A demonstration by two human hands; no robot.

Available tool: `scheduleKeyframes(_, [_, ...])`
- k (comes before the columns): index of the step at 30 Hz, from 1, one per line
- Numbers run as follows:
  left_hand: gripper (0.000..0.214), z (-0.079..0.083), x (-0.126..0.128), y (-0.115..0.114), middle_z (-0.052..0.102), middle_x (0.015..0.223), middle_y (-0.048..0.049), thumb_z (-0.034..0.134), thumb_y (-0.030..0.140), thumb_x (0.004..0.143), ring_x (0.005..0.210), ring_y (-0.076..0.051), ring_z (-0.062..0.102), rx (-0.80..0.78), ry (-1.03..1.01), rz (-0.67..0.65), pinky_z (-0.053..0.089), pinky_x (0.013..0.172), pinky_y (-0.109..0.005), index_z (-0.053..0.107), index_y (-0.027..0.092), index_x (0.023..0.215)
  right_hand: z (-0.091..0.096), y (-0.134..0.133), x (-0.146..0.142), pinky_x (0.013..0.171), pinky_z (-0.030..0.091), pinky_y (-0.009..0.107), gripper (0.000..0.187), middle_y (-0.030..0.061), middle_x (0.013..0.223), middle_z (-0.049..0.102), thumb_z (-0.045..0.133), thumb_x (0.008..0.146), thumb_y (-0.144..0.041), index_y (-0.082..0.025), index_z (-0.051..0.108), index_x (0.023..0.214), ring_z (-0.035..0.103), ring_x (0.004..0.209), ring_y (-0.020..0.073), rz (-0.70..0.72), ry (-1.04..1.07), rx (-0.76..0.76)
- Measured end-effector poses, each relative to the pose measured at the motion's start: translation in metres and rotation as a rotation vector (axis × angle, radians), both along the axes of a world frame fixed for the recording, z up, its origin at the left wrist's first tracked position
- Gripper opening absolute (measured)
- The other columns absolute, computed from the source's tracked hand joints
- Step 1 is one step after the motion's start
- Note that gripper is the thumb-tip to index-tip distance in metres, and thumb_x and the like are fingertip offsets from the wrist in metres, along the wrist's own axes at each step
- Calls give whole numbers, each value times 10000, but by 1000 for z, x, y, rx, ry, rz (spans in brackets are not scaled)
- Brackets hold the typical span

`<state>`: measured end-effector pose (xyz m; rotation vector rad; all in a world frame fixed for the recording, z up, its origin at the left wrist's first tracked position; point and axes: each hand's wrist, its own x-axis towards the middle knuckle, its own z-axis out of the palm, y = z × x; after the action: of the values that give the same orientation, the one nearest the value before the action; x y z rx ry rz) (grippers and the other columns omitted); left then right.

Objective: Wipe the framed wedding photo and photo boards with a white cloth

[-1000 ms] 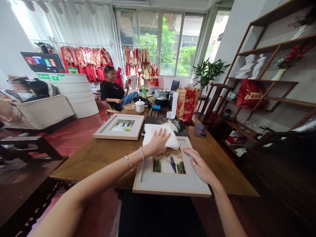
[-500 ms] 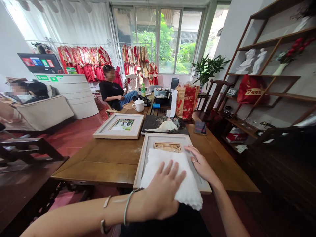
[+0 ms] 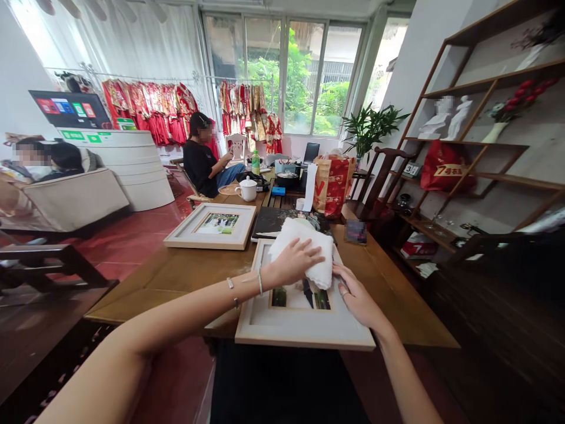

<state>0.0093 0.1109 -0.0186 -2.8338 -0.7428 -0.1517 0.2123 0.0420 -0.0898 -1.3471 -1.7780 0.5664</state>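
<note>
A pale wood picture frame (image 3: 304, 340) lies flat near the table's front edge. Over its upper part is a bunched white cloth (image 3: 323, 272), which hides the top of the picture and overlaps the far rim. My left hand (image 3: 296, 259) rests on the cloth with fingers stretched out and apart, pressing from above. Along the frame's right side lies my right hand (image 3: 356, 295), its fingers extended over the rim, a ring on one of them. Below the cloth a strip of the photo (image 3: 300, 298) shows inside the light grey mat.
A second framed photo (image 3: 209, 242) lies to the left on the wooden table (image 3: 176, 281). Behind my frame is a dark picture panel (image 3: 270, 217). Farther back stand a white lidded cup (image 3: 248, 189) and a red-and-brown paper bag (image 3: 332, 187). A seated person (image 3: 200, 162) is beyond.
My left hand and the cloth have moved away from me, from the frame's lower half to its upper part. The lower photo is now uncovered. My right hand stays at the right rim.
</note>
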Motion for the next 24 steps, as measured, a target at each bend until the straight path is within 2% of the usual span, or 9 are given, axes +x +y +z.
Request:
scheduleKeyframes(3, [571,7,3,21,404,1444,-19,476,37,798,1372,-242,263,-1,17,-113,248,1082,-435,454,264,1321,1,-1,0,1128,244,441,355,81,1357,477,412,753,-115,-219,598,1037,374,1329,213,13,5,8])
scheduleKeyframes(7, [659,14,11,44,304,1501,-42,514,91,754,1395,-243,212,-155,122,-174,264,1079,-450,384,237,1384,2,-2,-3,1122,244,457,297,77,1318,500,420,737,-110,-226,603,940,371,1329,222,26,9,5])
scheduleKeyframes(10, [700,15,17,48,279,1509,-73,517,116,736,1398,-255,197,-186,142,-149,236,1093,-470,348,204,1409,-1,0,-6,1121,241,464,295,77,1313,505,419,730,-116,-228,597,937,376,1323,229,23,13,6])
scheduleKeyframes(14, [642,11,14,37,314,1493,-67,479,112,750,1391,-258,210,-181,127,-116,234,1092,-488,401,214,1379,-5,3,-10,1118,248,458,290,74,1304,515,426,715,-122,-230,586,931,401,1302,234,-6,48,19])
scheduleKeyframes(18, [593,9,7,3,363,1452,-131,491,179,763,1342,-328,286,-199,108,-7,286,1037,-553,434,166,1353,-1,3,-9,1112,263,447,267,63,1308,524,411,711,-109,-237,569,883,401,1308,219,-16,66,24])
scheduleKeyframes(22, [580,17,6,-66,431,1380,-193,514,273,768,1286,-412,343,-268,62,126,304,995,-605,459,118,1324,6,0,-7,1103,273,463,183,63,1265,566,416,735,-138,-243,540,819,392,1319,226,-31,92,2])
scheduleKeyframes(24, [620,25,7,-102,381,1412,-218,538,313,767,1305,-435,306,-350,68,113,275,1025,-602,439,96,1340,9,-2,-7,1100,280,461,180,65,1277,563,430,750,-164,-251,547,856,398,1316,228,-37,119,-3])
